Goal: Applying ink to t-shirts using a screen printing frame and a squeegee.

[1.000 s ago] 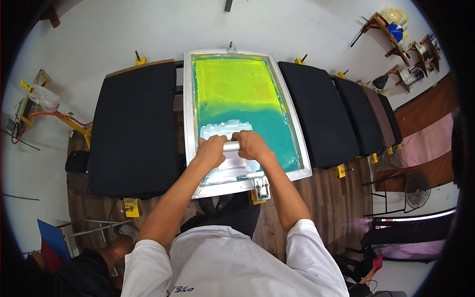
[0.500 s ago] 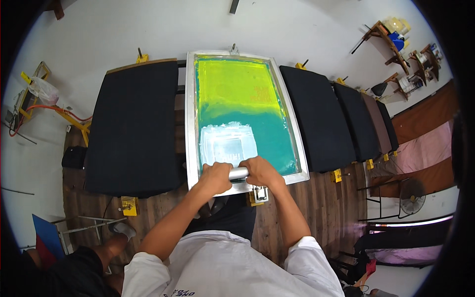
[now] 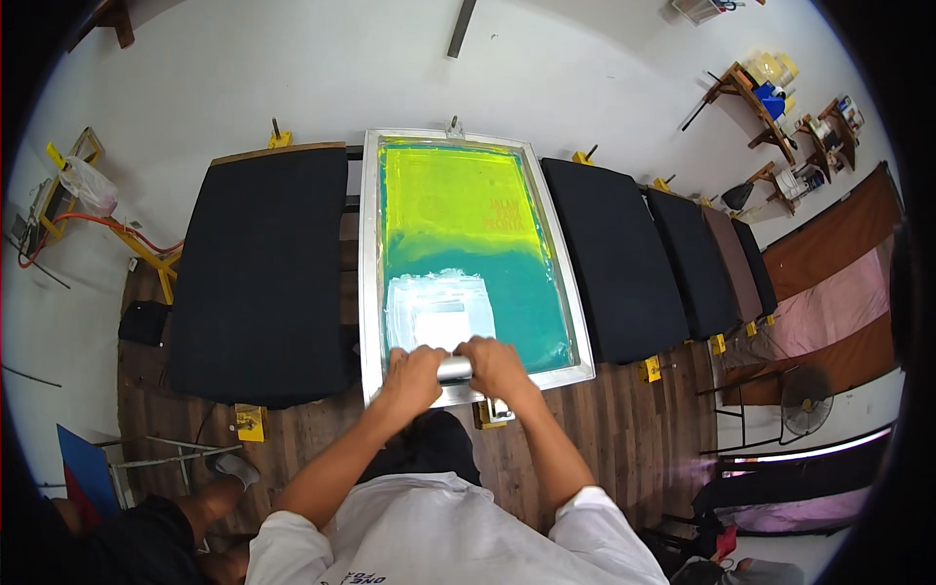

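Note:
A squeegee (image 3: pixel 454 369) with a silvery rounded handle lies across the near end of a screen-printing frame (image 3: pixel 575 292). My left hand (image 3: pixel 415 378) is wrapped around its left part, and my right hand (image 3: pixel 495 367) grips the right part; a short stretch of handle shows between them. Beyond the hands, a white ink patch (image 3: pixel 439 292) lies on the teal mesh (image 3: pixel 526 302). The far part of the mesh is yellow-green (image 3: pixel 448 185), with a small lettered design at its right. The squeegee's blade is mostly hidden by my hands and the handle.
Black fabric-covered boards stand in a row, one on the left (image 3: pixel 263 273) and several on the right (image 3: pixel 614 263). Yellow brackets (image 3: pixel 251 423) stick out at their ends. Another person's leg (image 3: pixel 210 502) is at lower left. A fan (image 3: pixel 807 400) stands at right.
The whole scene sits lower in the picture as my view has tilted up. Both hands stay on the squeegee at the frame's near end. The middle of the ink patch looks whiter.

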A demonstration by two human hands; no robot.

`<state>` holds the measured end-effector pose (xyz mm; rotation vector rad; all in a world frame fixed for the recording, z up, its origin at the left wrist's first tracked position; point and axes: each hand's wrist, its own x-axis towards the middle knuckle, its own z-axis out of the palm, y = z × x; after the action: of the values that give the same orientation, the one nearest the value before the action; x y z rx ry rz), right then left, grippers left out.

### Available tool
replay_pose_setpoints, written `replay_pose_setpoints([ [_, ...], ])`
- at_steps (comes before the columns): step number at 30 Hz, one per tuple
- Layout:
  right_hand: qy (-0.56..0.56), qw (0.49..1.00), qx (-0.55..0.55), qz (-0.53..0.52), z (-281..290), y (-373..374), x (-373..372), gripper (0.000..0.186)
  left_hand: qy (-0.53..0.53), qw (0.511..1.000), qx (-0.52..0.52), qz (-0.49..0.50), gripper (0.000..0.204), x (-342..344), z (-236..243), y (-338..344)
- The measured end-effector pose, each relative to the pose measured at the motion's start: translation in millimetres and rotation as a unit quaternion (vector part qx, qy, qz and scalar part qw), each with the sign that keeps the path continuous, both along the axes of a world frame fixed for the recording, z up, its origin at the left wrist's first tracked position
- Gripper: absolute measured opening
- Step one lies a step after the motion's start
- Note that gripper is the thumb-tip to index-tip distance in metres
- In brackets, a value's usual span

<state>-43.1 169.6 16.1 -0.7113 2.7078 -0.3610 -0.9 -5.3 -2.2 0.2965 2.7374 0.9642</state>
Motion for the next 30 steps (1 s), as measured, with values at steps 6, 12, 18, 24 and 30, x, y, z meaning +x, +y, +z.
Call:
replay_pose_setpoints([
  [6,0.084,0.995,-0.025,-0.038,-20,-20,-42,0.034,0.149,0.988,0.027,0.042,0.042,-51,-28,-12],
  [12,0.013,0.999,-0.035,-0.02,-10,5,23,0.043,0.094,0.996,-0.001,0.005,0.049,19,-7,6],
  [18,0.013,0.999,-0.047,0.011,5,-11,-64,0.031,0.056,0.998,0.005,0.007,0.041,-61,17,-13],
  [24,-0.054,0.998,-0.032,0.008,-9,-33,-122,0.034,-0.008,1.0,-0.008,0.02,0.041,-109,18,-25],
  [30,-0.028,0.998,-0.056,-0.012,-18,-26,-108,0.03,0.012,1.0,0.005,0.02,0.04,-97,15,-15],
])
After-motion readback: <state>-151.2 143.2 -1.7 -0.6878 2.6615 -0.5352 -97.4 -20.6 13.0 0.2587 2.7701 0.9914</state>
